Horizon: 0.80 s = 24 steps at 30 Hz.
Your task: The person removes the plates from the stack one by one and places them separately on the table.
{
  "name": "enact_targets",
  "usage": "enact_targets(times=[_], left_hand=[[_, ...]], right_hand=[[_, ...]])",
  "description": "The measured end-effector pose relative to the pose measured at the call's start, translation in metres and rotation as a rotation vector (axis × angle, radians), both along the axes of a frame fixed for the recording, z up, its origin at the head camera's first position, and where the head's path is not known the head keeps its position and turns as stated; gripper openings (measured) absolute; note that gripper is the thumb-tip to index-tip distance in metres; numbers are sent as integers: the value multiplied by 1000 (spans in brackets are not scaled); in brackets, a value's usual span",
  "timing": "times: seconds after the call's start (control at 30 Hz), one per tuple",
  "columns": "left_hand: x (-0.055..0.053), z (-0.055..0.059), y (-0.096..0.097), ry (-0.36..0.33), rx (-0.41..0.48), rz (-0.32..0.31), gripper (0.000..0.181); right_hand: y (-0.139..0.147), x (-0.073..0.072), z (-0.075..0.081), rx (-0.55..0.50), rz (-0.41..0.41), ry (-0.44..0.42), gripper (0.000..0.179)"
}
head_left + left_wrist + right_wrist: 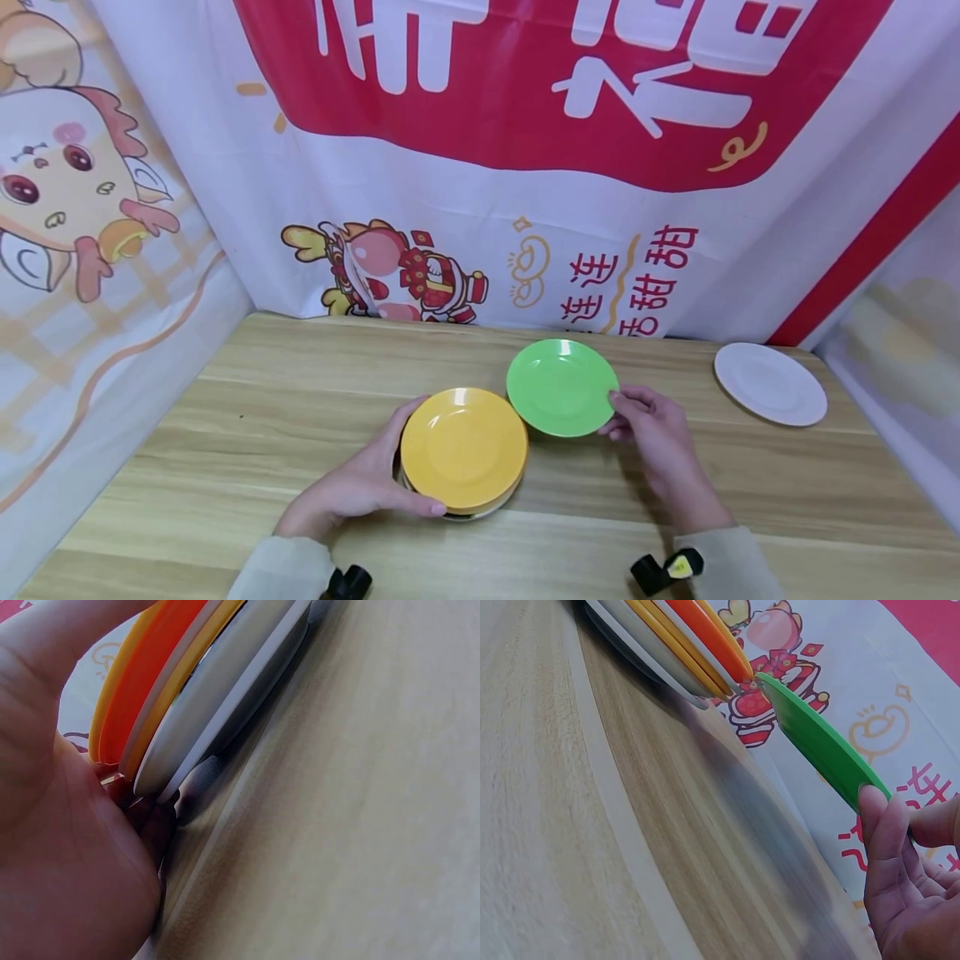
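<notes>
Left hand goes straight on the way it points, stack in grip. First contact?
Likely the green plate, just past the stack; it looks raised, depth unclear, so the stack might pass underneath.

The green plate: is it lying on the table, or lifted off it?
Lifted off: in the right wrist view, the right hand pinches the green plate, and white cloth shows between it and the table.

I'm facing a white, red-printed cloth (495,196); a cartoon-patterned cloth (90,275) is hanging on my left, and a wood-grain tabletop (292,400) is stretching before me.
</notes>
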<state>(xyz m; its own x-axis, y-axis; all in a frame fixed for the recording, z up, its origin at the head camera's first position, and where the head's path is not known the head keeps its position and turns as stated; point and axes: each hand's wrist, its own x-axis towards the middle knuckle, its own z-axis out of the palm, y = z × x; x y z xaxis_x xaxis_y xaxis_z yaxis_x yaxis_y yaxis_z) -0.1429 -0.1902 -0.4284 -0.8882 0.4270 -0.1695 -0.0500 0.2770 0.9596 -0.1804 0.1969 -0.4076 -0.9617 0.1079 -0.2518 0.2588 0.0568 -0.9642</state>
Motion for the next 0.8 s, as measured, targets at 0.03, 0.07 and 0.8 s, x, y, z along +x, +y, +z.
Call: enact_targets(times=[0.03,0.07,0.8], left_hand=[[0,0,0,-2,1,-1,129],[0,0,0,-4,2,0,129],[0,0,2,2,2,4,128]], right_hand=[[0,0,0,-4,-3,4,43],[1,0,-1,-6,-5,6,43],[19,-4,-5,-50,-66,5,40]])
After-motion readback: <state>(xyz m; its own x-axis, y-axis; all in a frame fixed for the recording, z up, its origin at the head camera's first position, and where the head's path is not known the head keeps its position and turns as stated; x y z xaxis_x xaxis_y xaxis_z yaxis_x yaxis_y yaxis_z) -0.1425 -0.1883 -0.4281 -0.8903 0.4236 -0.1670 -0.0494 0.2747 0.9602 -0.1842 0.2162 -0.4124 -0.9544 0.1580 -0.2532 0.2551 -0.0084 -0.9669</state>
